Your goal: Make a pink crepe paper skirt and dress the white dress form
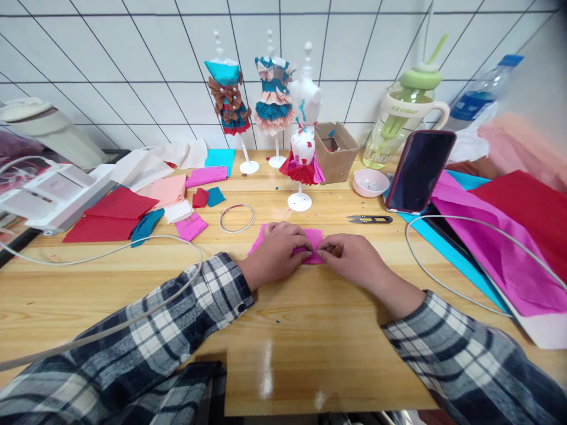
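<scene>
On the wooden table, a piece of bright pink paper (313, 237) lies under and between my hands. My left hand (280, 251) rests over its left part, thumb and fingers pinched on the lower edge. At the right edge, my right hand (352, 257) pinches the paper between thumb and forefinger. The fingertips of both hands are close together. Just behind the paper stands a small white dress form (305, 144) with a red and pink pleated skirt. Black thread snips (370, 219) lie to the right, and a thin ring (237, 218) lies to the left.
Two dressed forms (231, 97) stand by the tiled wall. A cardboard box (336, 153), pink bowl (371, 183), upright phone (419, 171) and green-lidded bottle (401, 118) are at right. Coloured sheets (496, 248) lie far right, red paper (110, 213) left; a white cable crosses my left sleeve.
</scene>
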The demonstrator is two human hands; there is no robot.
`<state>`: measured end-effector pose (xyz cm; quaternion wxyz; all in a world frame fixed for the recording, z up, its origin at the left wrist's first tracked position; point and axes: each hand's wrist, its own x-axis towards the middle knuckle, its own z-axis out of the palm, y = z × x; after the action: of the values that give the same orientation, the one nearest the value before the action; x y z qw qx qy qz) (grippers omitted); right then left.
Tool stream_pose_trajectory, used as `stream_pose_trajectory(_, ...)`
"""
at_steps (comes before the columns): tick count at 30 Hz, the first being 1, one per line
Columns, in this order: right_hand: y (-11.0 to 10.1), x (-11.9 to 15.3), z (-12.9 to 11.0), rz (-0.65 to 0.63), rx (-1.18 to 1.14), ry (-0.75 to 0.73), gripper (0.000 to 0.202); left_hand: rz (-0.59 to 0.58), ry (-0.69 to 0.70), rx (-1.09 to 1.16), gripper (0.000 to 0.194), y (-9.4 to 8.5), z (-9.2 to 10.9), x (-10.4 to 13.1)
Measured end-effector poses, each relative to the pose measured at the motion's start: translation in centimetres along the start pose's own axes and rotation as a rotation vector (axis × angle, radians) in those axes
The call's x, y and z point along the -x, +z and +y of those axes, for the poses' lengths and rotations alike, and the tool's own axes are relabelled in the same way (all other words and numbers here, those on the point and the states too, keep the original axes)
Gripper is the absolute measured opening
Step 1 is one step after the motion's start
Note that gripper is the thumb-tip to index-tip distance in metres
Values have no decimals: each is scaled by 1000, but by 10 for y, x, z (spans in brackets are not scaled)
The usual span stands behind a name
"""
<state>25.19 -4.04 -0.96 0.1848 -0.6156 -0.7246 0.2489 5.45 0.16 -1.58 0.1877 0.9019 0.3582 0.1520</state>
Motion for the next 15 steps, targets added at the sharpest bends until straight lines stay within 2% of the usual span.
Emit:
stream_pose_trajectory(9, 2, -3, 4, 39, -12, 94, 17, 4, 17, -40, 18, 3, 4, 1)
stream_pose_trajectory(15, 0, -1, 1, 2, -99, 58, 19, 29, 7, 9, 30, 3, 1, 3)
